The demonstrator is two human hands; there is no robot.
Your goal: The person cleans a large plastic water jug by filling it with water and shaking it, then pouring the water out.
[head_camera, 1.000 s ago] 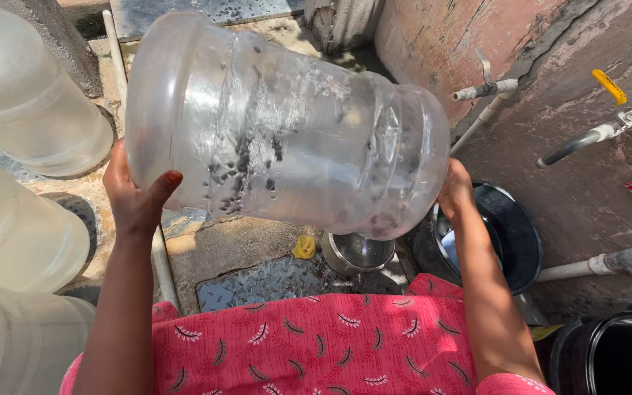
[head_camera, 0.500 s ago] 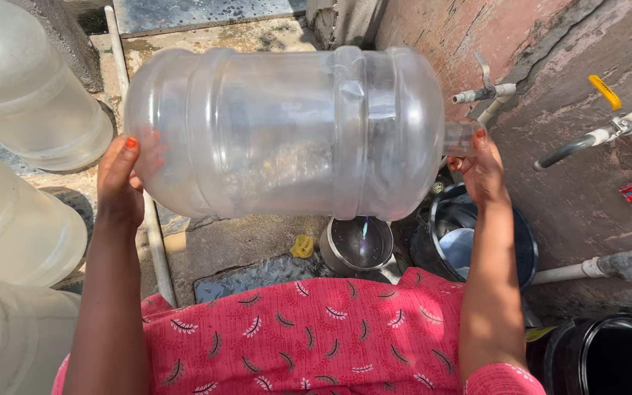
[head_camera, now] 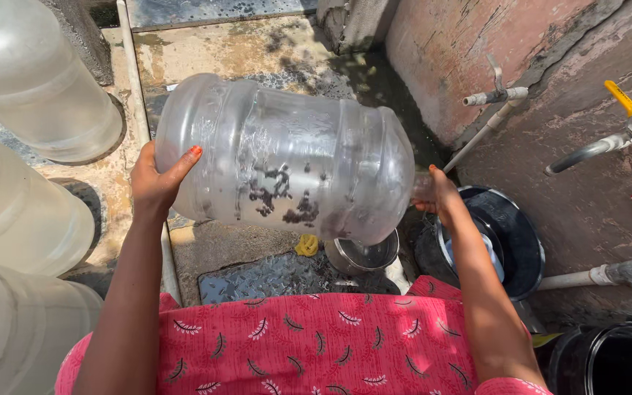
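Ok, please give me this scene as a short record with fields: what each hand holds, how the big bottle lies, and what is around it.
left hand: left hand grips the base end of the clear water jar
right hand: right hand holds the jar's neck end
jar pose: on its side, lifted, dark specks inside
below jar: steel pot, small yellow item
right side: dark bucket, wall tap
left side: more clear jars
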